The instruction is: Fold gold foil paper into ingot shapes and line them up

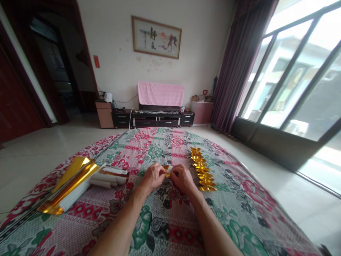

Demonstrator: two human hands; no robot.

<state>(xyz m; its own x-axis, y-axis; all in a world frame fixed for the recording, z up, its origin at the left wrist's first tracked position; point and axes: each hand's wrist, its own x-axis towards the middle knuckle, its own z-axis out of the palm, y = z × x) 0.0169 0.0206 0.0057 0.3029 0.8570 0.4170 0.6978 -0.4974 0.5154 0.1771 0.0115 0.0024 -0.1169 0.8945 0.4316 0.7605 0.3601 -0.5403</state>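
A small piece of gold foil paper [167, 170], with a white side showing, is held between my two hands over the middle of the cloth. My left hand [153, 176] pinches its left end between thumb and fingers. At the other end, my right hand [182, 177] has its fingers closed on the paper. To the right lies a row of several folded gold paper ingots [203, 170], shaped like little boats. On the left are rolled gold foil sheets [69, 185], white on the back, and several white paper rolls [106, 177] beside them.
A flowered cloth [160, 149] in red, green and grey covers the round surface in front of me. Beyond it stand a low black cabinet [157, 121] and a pink cloth [161, 93] draped over something. A purple curtain [231, 67] hangs by the glass doors at right.
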